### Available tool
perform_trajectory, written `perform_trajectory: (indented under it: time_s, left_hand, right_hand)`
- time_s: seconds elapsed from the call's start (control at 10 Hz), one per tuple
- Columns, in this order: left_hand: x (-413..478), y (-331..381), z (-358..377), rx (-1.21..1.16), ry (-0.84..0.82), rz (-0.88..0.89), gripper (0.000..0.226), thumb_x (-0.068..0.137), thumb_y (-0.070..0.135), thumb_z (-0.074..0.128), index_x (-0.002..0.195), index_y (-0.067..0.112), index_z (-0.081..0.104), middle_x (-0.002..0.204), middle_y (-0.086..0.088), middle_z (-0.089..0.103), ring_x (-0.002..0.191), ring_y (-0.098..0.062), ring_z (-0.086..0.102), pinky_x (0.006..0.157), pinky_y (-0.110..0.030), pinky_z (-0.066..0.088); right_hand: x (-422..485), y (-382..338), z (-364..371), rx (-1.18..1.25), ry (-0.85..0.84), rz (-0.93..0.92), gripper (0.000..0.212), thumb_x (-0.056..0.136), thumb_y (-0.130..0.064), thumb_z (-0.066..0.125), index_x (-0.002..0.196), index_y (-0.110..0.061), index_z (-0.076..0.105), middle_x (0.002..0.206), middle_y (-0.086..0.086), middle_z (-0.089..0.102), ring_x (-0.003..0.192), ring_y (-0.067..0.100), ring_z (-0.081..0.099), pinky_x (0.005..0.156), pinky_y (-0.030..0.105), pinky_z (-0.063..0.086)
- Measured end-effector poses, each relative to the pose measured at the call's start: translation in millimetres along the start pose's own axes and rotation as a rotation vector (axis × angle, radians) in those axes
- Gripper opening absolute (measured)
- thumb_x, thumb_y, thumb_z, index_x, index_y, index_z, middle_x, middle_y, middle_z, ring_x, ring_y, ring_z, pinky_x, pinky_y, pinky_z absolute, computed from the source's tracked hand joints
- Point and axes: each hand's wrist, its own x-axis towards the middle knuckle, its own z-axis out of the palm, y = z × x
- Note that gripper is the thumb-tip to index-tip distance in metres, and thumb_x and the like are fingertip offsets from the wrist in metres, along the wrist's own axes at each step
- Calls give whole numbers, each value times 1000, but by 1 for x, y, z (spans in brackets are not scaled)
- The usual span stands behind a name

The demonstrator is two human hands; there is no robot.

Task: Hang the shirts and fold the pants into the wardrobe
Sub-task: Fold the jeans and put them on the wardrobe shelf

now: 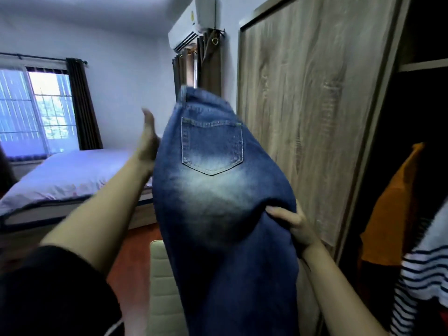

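Observation:
I hold a pair of blue jeans upright in front of me, back pocket facing me and waistband on top. My right hand grips the fabric at the jeans' right edge, about mid-height. At the left edge, near the pocket, is my left hand. Its thumb points up and its fingers are hidden behind the denim. The wardrobe's wooden sliding door stands just behind the jeans. Its open dark compartment is at the far right.
An orange shirt and a navy-striped white shirt hang in the open compartment. A cream chair back stands below the jeans. A bed lies to the left under a window. An air conditioner is mounted high on the wall.

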Motion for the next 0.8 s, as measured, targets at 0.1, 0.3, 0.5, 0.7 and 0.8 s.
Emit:
perform_trajectory:
  time_s: [0.1,0.3,0.5,0.7,0.8]
  left_hand:
    - [-50,-81,-11,-50,46,-134,82,76,76,40,114,9,67,122,-17,63,99,-27,65,94,-42,47]
    - [-64,-85,1,18,-289,-298,50,46,48,85,73,7,77,75,-10,73,66,-20,70,61,-24,55]
    - [-62,-65,11,297,-367,-225,46,48,13,89,89,3,72,93,-15,72,80,-22,71,69,-28,57]
    - [-59,-44,26,297,-315,-160,30,63,1,76,91,1,68,84,-10,71,70,-14,69,62,-21,56]
    - [-62,-43,23,291,-340,-56,43,60,-6,76,100,7,68,86,-9,72,75,-16,69,67,-25,57]
  right_hand:
    - [19,10,-6,-72,22,-5,25,72,2,66,97,-1,66,86,7,73,81,17,69,65,24,54]
    - [16,24,-26,-319,34,44,33,64,-7,70,97,-4,67,86,8,73,83,19,69,66,26,54]
    - [16,1,-49,-195,-4,168,43,60,-22,82,95,-2,69,89,14,72,80,25,69,66,28,55]
    - [22,7,-39,-366,249,-61,22,78,-9,72,99,-10,65,89,-1,73,85,13,68,67,21,54]
    - [23,1,-40,-410,250,-125,23,81,-9,70,103,-11,64,96,0,72,89,12,68,71,22,54]
